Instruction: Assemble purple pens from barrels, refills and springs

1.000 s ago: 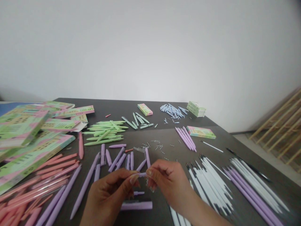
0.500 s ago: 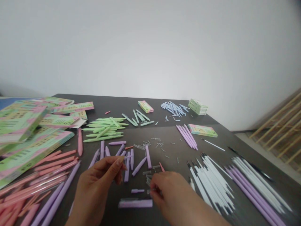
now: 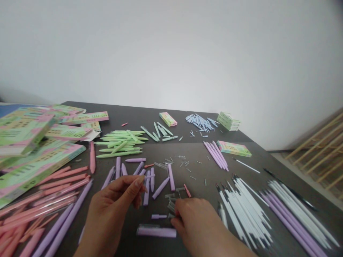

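Observation:
My left hand pinches a small purple pen part between thumb and index finger, just over some purple pen barrels. At the table's near middle my right hand reaches down with its fingertips together among clear plastic pen clips; whatever they grip is hidden. Between the hands lie a small purple pen plunger and a purple barrel with a clear clip along it. Upright from my view, a purple barrel and a tapered one rest farther in. A small red piece lies beyond my right hand.
Pink pens and barrels and printed boxes crowd the left. Green pens lie farther back, blue parts behind. To the right are white refills, purple pens and a box. Tiny clear bits lie scattered mid-table.
The view has shifted slightly. My left hand keeps its pinch on the purple part, and my right hand stays low by the clear clips with little movement.

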`<state>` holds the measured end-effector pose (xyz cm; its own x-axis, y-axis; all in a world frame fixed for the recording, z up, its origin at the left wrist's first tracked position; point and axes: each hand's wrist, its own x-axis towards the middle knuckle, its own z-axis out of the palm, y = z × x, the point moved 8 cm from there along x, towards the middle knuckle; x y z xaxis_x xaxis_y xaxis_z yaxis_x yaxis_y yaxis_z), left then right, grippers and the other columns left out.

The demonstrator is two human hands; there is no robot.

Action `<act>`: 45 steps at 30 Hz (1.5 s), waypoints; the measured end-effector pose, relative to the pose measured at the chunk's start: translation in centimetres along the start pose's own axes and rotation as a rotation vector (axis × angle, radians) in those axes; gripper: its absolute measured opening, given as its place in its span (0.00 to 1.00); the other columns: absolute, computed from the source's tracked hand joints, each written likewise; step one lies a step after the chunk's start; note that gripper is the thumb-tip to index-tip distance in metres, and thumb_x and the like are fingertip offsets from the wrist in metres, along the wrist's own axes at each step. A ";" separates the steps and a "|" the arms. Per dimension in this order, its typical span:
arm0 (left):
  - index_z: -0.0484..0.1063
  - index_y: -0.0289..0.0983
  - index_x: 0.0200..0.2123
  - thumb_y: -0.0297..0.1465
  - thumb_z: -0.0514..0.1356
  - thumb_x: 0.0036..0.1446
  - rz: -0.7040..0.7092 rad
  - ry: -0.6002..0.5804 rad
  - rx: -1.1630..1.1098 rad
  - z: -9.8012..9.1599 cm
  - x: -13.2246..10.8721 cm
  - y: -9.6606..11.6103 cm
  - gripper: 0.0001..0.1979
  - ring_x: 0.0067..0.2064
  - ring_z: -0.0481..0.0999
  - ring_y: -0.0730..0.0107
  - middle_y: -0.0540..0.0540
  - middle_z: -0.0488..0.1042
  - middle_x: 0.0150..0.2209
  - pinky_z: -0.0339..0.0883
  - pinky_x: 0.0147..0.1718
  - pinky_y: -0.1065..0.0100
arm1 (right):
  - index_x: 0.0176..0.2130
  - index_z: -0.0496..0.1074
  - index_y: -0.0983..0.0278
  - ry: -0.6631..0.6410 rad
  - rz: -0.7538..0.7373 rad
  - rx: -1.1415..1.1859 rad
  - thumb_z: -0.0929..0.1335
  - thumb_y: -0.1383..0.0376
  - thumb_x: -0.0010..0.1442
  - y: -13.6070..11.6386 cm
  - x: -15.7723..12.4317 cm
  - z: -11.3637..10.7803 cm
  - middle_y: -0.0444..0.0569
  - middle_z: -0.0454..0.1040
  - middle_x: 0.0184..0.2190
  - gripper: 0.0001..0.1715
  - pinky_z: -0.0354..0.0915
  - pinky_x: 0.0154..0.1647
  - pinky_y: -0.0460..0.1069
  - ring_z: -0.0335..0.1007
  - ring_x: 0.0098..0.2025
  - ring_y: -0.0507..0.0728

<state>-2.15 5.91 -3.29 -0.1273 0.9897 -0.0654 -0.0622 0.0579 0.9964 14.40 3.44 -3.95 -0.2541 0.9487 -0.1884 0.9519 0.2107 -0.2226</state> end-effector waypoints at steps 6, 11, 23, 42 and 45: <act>0.74 0.39 0.21 0.39 0.63 0.46 -0.005 0.006 -0.011 -0.2 0.1 -0.1 0.11 0.23 0.65 0.73 0.53 0.70 0.18 0.59 0.26 0.72 | 0.30 0.74 0.63 -0.020 0.041 0.078 0.69 0.67 0.50 0.0 0.1 -0.2 0.52 0.78 0.28 0.03 0.61 0.25 0.49 0.75 0.31 0.63; 0.73 0.38 0.20 0.40 0.63 0.45 -0.028 0.040 -0.034 -0.8 0.5 -0.6 0.11 0.23 0.65 0.73 0.53 0.69 0.18 0.59 0.25 0.72 | 0.30 0.72 0.62 0.190 0.005 0.202 0.65 0.70 0.55 1.0 0.2 -2.2 0.46 0.76 0.29 0.06 0.58 0.28 0.46 0.72 0.31 0.56; 0.74 0.37 0.22 0.39 0.64 0.45 -0.099 0.069 -0.103 -1.1 0.6 -1.7 0.11 0.22 0.64 0.75 0.53 0.70 0.19 0.59 0.23 0.73 | 0.34 0.74 0.63 0.304 -0.086 0.168 0.64 0.73 0.55 1.8 5.6 -5.0 0.47 0.71 0.32 0.10 0.59 0.36 0.45 0.67 0.34 0.53; 0.73 0.36 0.22 0.39 0.63 0.45 -0.106 0.081 -0.127 -0.7 0.7 -1.8 0.12 0.20 0.63 0.76 0.52 0.70 0.17 0.57 0.22 0.73 | 0.31 0.74 0.65 0.268 -0.148 0.049 0.66 0.70 0.53 -0.8 9.5 -3.2 0.50 0.71 0.33 0.06 0.60 0.37 0.47 0.68 0.37 0.56; 0.72 0.36 0.21 0.39 0.63 0.45 -0.118 0.069 -0.113 -0.6 0.8 -1.9 0.12 0.20 0.63 0.76 0.53 0.70 0.17 0.56 0.22 0.73 | 0.32 0.73 0.64 0.329 -0.184 0.144 0.65 0.70 0.55 -1.0 7.7 -4.4 0.47 0.72 0.33 0.07 0.60 0.36 0.45 0.67 0.36 0.53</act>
<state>-2.68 6.50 -5.29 -0.1804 0.9653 -0.1886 -0.1908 0.1537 0.9695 12.26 11.55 -1.00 -0.3269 0.9281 0.1783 0.8560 0.3707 -0.3603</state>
